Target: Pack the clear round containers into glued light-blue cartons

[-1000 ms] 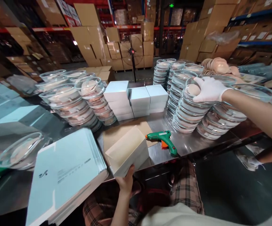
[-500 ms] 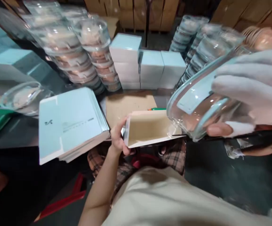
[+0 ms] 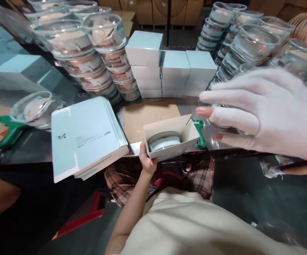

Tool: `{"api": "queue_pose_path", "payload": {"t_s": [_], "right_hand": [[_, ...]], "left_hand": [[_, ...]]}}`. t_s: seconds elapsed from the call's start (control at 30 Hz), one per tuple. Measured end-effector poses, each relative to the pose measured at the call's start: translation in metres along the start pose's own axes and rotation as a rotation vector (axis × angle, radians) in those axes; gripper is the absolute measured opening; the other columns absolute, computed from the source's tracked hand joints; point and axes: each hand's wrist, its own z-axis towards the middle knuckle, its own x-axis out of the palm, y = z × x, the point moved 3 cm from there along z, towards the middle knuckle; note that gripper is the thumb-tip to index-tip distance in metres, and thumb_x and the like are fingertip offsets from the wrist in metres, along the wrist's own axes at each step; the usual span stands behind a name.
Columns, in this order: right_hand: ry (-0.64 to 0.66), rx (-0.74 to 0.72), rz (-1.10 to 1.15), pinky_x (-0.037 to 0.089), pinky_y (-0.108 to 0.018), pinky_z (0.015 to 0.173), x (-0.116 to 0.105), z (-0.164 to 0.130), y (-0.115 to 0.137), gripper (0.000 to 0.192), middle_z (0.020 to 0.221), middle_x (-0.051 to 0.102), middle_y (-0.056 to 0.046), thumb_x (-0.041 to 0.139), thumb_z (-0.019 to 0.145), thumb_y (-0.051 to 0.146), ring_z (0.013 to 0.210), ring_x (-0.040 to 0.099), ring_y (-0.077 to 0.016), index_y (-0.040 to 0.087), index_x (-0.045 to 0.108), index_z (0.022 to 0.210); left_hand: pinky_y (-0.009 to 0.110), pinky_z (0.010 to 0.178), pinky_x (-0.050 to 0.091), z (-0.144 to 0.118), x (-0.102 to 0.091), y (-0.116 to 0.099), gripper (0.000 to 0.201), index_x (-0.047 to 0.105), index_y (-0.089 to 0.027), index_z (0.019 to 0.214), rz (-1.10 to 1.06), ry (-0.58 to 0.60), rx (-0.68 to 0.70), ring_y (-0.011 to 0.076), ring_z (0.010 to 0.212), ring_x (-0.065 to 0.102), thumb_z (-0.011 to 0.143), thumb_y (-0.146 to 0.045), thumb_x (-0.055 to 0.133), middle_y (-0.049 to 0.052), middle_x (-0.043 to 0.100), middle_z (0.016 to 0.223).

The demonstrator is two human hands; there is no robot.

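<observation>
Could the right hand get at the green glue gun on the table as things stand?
Probably yes: the gloved right hand is spread and empty, just above the green glue gun, with only the open box's flap beside it.

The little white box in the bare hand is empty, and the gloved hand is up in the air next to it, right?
Not quite. The head view shows the white box in the left hand already has a round clear container inside. The gloved right hand is indeed in the air beside it, holding nothing.

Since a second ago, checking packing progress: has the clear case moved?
Yes. The clear case left the right-hand stacks and now lies inside the open box.
</observation>
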Motion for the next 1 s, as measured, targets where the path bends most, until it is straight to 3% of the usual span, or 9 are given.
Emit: {"api": "queue_pose_path", "payload": {"t_s": [0.1,0.23,0.33,0.43,0.57,0.7,0.77,0.87,1.0], "right_hand": [[0.083,-0.232,-0.111,0.038,-0.053,0.13,0.035,-0.023,-0.056,0.062,0.139,0.073,-0.009,0.089,0.079,0.059,0.136,0.066,-0.0287,0.025,0.071,0.128],[-0.15,-0.21,0.275,0.052,-0.055,0.116,0.113,-0.049,-0.126,0.087,0.165,0.046,-0.016,0.074,0.078,0.084,0.142,0.06,-0.0342,0.028,0.056,0.142],[-0.085,-0.248,0.386,0.04,-0.058,0.125,0.162,-0.053,-0.116,0.081,0.162,0.048,-0.012,0.062,0.075,0.096,0.152,0.047,-0.0384,0.027,0.072,0.117],[-0.195,-0.084,0.532,0.043,-0.053,0.124,0.179,-0.047,-0.09,0.059,0.155,0.056,-0.013,0.065,0.091,0.077,0.145,0.055,-0.0339,0.025,0.07,0.12],[-0.412,0.103,0.716,0.05,-0.047,0.118,0.184,-0.042,-0.076,0.061,0.161,0.05,-0.013,0.078,0.089,0.049,0.137,0.062,-0.0268,0.029,0.049,0.138],[-0.32,0.203,0.647,0.054,-0.045,0.113,0.17,-0.054,-0.09,0.059,0.154,0.058,-0.012,0.072,0.091,0.053,0.13,0.066,-0.0254,0.029,0.049,0.14],[-0.3,0.286,0.49,0.053,-0.049,0.113,0.148,-0.071,-0.11,0.056,0.145,0.066,-0.014,0.057,0.096,0.063,0.127,0.068,-0.0293,0.025,0.059,0.137],[-0.459,0.482,-0.135,0.047,-0.06,0.115,0.102,-0.09,-0.161,0.058,0.124,0.076,-0.018,0.054,0.086,0.07,0.122,0.069,-0.0399,0.022,0.072,0.112],[-0.04,0.652,-0.367,0.06,-0.061,0.087,0.083,-0.058,-0.229,0.049,0.097,0.08,-0.016,0.059,0.07,0.075,0.096,0.077,-0.0461,0.032,0.075,0.086]], "left_hand": [[0.045,0.104,0.058,0.001,-0.002,-0.003,0.106,0.063,-0.017,0.14,-0.037,-0.013,0.051,0.0372,0.125,0.069,0.075,-0.1,0.054,0.02,0.071,0.13],[0.044,0.113,0.052,0.008,-0.004,-0.024,0.068,0.055,-0.035,0.151,-0.094,0.052,0.331,0.0291,0.138,0.063,0.095,-0.074,0.059,0.012,0.061,0.152],[0.044,0.114,0.05,0.011,-0.004,-0.038,0.05,0.074,-0.028,0.126,-0.052,0.088,0.399,0.0301,0.137,0.062,0.101,-0.067,0.054,0.011,0.061,0.15],[0.041,0.104,0.054,0.014,-0.003,-0.049,0.044,0.072,-0.025,0.119,-0.078,-0.002,0.319,0.0284,0.124,0.068,0.098,-0.063,0.064,0.011,0.069,0.13],[0.032,0.09,0.056,0.02,-0.004,-0.056,0.061,0.055,-0.04,0.144,-0.137,-0.021,0.37,0.0201,0.106,0.071,0.091,-0.057,0.079,0.005,0.07,0.121],[0.036,0.097,0.055,0.027,-0.013,-0.056,0.052,0.08,-0.022,0.107,0.076,0.104,0.455,0.0255,0.112,0.069,0.09,-0.071,0.071,0.01,0.068,0.117],[0.038,0.097,0.056,0.03,-0.02,-0.055,0.067,0.081,-0.019,0.105,0.096,0.131,0.463,0.0275,0.111,0.07,0.082,-0.081,0.07,0.012,0.069,0.114],[0.042,0.1,0.056,0.033,-0.014,-0.051,0.08,0.076,-0.019,0.115,0.111,0.248,0.462,0.0313,0.112,0.07,0.068,-0.084,0.08,0.013,0.069,0.109],[0.044,0.097,0.059,0.046,0.01,-0.05,0.069,0.067,-0.021,0.122,0.071,0.301,0.475,0.0324,0.116,0.067,0.07,-0.054,0.095,0.015,0.066,0.118]]}}
